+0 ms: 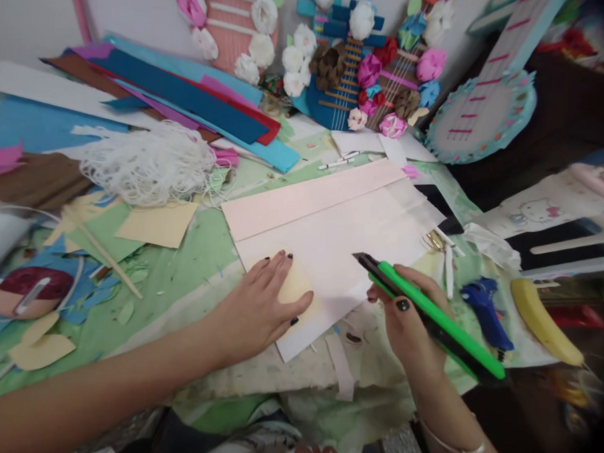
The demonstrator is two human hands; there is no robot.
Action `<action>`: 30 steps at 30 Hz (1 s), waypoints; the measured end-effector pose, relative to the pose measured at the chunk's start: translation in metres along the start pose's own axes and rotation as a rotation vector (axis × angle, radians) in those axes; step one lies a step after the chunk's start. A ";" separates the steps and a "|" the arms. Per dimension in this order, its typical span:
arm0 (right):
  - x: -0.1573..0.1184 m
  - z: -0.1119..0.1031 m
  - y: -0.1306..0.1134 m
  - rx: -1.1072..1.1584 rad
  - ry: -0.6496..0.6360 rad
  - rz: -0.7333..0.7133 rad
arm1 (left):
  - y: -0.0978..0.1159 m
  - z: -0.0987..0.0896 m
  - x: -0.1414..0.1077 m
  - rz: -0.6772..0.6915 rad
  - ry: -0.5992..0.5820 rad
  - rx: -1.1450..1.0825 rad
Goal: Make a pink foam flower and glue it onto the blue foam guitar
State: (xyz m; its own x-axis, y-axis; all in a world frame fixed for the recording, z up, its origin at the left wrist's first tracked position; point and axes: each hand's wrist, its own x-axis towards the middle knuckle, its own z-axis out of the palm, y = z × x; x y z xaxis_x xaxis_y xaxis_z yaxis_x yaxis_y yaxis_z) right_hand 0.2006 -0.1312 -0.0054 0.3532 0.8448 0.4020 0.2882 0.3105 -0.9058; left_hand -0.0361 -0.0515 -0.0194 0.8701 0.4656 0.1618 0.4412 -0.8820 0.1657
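Observation:
My right hand grips a green and black utility knife. Its dark tip points left, above the right part of a white sheet. Flat on the sheet's lower left lies my left hand, fingers stretched and thumb spread to the right. Just beside that thumb, a small pale yellow piece of paper shows, partly covered by the hand. Along the far edge of the white sheet runs a pale pink paper strip. A narrow pale offcut hangs near the table's front edge.
Tangled white cord and stacked coloured paper strips lie at the back left. Paper-flowered guitar models lean against the wall. On the right are a blue glue gun, a banana and a black flat object.

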 end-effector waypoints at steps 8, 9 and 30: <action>0.085 0.043 0.012 0.149 -0.468 0.077 | 0.006 0.000 -0.001 -0.023 -0.007 0.055; 0.092 0.052 0.014 0.143 -0.527 0.074 | 0.006 0.001 -0.001 -0.024 -0.005 0.059; 0.109 0.105 0.043 0.210 -0.947 0.238 | 0.007 0.010 -0.006 -0.128 0.050 0.052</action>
State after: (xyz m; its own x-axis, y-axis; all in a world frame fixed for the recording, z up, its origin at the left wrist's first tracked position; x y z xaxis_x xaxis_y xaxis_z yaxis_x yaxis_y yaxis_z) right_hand 0.1578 0.0205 -0.0150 -0.5000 0.8658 0.0178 0.1063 0.0818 -0.9910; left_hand -0.0361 -0.0613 -0.0293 0.7946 0.5761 0.1916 0.5593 -0.8174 0.1381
